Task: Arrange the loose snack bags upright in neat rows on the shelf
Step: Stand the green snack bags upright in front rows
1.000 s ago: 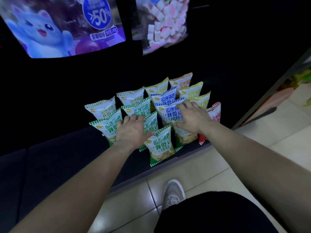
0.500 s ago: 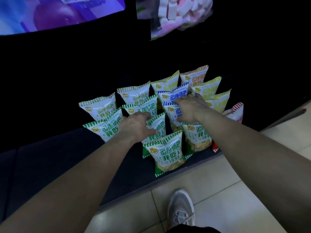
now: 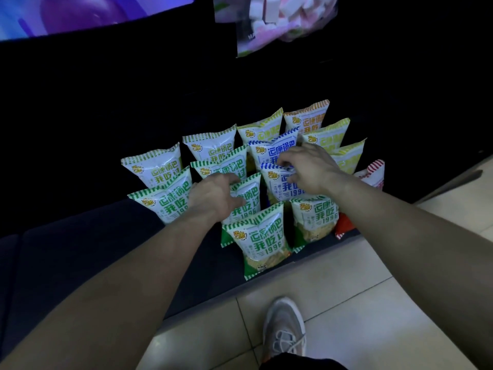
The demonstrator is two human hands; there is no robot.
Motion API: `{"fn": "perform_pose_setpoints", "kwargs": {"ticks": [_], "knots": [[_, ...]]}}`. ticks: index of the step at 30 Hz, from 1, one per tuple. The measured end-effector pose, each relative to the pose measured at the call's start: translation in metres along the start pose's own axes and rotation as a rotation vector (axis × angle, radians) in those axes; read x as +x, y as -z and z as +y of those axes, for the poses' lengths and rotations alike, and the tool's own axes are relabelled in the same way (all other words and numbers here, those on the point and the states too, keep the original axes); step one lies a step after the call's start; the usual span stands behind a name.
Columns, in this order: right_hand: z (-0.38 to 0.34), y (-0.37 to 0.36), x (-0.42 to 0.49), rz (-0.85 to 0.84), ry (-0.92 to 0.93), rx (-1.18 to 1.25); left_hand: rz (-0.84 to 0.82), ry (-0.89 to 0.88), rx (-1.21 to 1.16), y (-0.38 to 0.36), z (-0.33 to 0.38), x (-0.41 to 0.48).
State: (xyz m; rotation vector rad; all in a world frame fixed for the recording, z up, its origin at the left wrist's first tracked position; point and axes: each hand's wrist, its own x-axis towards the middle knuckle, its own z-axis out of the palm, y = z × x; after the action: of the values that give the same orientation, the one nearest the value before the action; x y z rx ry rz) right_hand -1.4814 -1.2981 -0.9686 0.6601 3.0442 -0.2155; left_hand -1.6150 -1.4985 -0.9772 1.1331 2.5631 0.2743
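Observation:
Several small snack bags stand upright in rows on a low dark shelf [image 3: 80, 249]. Green-striped ones fill the left and front, with one at the very front edge [image 3: 261, 241]. Behind are blue-striped, yellow [image 3: 346, 156] and orange [image 3: 309, 121] bags, and a red-striped bag [image 3: 374, 174] stands at the far right. My left hand [image 3: 213, 198] is curled around the left edge of a green-striped bag [image 3: 246, 198] in the second row. My right hand [image 3: 306, 169] pinches the top seam of a blue-striped bag [image 3: 285, 185] just right of it.
A bag of pink and white marshmallows [image 3: 272, 20] hangs above the shelf, beside a large purple-blue package [image 3: 80, 14] at the top left. The left part of the shelf holds no bags. Below are pale floor tiles [image 3: 346, 303] and my grey shoe [image 3: 285, 329].
My left hand went from lying flat over the green bags to curling around one. My right hand drew back slightly and closed on the blue bag's top.

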Motion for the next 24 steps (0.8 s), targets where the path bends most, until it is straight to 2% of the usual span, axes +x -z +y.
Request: {"fn": "perform_pose_setpoints", "kwargs": {"ticks": [3, 6, 12, 24], "knots": [[0.003, -0.002, -0.006, 0.03, -0.013, 0.03, 0.053, 0.01, -0.012, -0.003, 0.003, -0.001], [-0.003, -0.004, -0.006, -0.024, 0.004, 0.002, 0.067, 0.014, -0.024, -0.006, 0.005, -0.002], [-0.014, 0.001, -0.002, -0.093, -0.066, -0.024, 0.013, 0.021, -0.015, -0.002, 0.005, -0.002], [-0.034, 0.047, -0.042, -0.086, -0.18, 0.01, 0.014, 0.017, 0.083, 0.035, 0.008, -0.038]]}}
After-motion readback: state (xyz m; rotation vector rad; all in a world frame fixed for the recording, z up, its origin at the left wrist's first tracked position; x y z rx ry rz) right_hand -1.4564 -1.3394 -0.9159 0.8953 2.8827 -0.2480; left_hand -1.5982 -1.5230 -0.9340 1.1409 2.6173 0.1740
